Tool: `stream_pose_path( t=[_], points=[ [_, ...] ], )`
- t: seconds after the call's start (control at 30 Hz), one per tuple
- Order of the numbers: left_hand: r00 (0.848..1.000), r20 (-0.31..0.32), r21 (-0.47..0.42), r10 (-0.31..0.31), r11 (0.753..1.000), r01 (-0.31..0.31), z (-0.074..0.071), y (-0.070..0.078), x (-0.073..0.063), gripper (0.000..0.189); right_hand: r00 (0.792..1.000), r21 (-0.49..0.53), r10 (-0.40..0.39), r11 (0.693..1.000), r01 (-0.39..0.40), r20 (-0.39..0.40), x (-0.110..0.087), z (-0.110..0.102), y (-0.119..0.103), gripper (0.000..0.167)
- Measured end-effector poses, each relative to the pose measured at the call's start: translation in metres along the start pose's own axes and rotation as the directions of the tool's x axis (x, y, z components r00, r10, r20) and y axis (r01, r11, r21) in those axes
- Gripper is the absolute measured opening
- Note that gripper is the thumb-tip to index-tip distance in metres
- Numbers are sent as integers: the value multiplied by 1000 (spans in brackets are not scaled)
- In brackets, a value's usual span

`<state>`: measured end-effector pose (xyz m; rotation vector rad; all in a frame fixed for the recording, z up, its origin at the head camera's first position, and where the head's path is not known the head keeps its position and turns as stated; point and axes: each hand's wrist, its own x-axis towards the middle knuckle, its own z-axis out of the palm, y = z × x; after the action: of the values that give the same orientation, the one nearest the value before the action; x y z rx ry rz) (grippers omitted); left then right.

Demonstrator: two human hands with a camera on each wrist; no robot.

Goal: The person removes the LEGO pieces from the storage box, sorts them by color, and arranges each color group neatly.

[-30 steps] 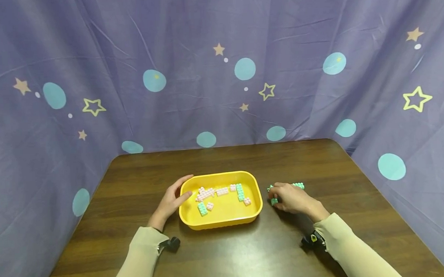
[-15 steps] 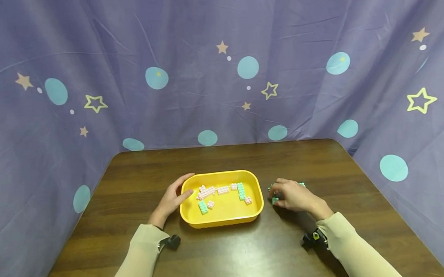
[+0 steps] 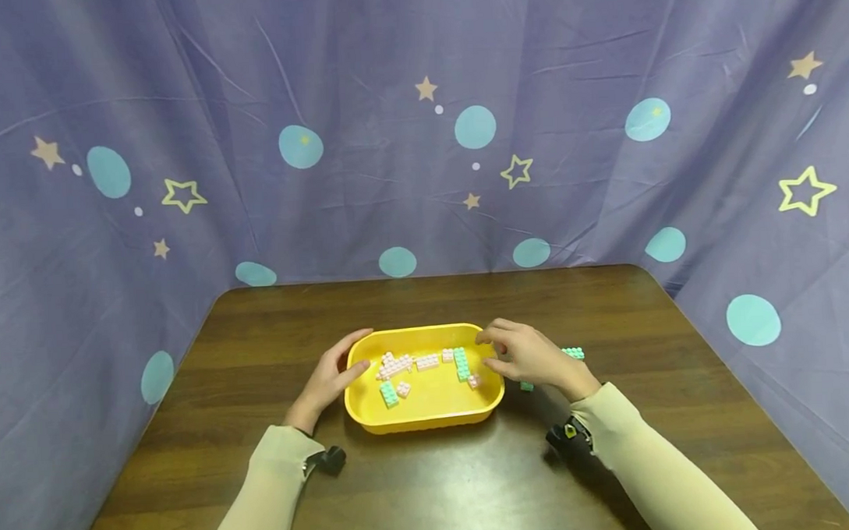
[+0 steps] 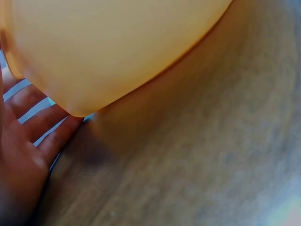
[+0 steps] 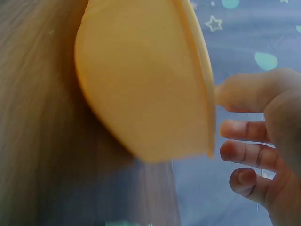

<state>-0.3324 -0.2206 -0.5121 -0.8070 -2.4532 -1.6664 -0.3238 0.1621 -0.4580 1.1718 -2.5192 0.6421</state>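
A yellow plastic basin holds pink and mint-green toy building bricks. Among them are a cluster of pink bricks, a long green brick and a shorter green brick. My left hand holds the basin's left end, thumb over the rim and fingers along the outside wall. Above the right rim hovers my right hand, its fingers apart and bent towards the inside. In the right wrist view nothing shows between the fingertips; the thumb's tip meets the rim's outline.
On the brown wooden table, right of the basin, lie a green brick and another green piece, both partly hidden by my right hand. A purple curtain with stars and dots hangs behind the table.
My right hand has left the green bricks on the table and moved left to over the basin's right rim. The left hand stays on the basin.
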Motion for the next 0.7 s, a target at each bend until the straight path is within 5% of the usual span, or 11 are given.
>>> stream_pose_path(
  t=[0.17,0.33,0.57,0.7],
  points=[
    [1000,17,5,5,1000,-5,-3,22,-3,54,995,30,-15,999,12,102,21,10,-12,28],
    [999,20,0,28,1000,-28,-1,24,-2,54,982,36,-44,999,38,185,30,17,-17,27],
    [999,13,9,31,999,-32,-2,21,-2,54,965,-41,-76,995,90,251,35,26,-20,25],
    [1000,-3,19,23,1000,-23,-1,2,-1,53,955,-102,-56,991,90,292,38,29,-21,19]
  ],
)
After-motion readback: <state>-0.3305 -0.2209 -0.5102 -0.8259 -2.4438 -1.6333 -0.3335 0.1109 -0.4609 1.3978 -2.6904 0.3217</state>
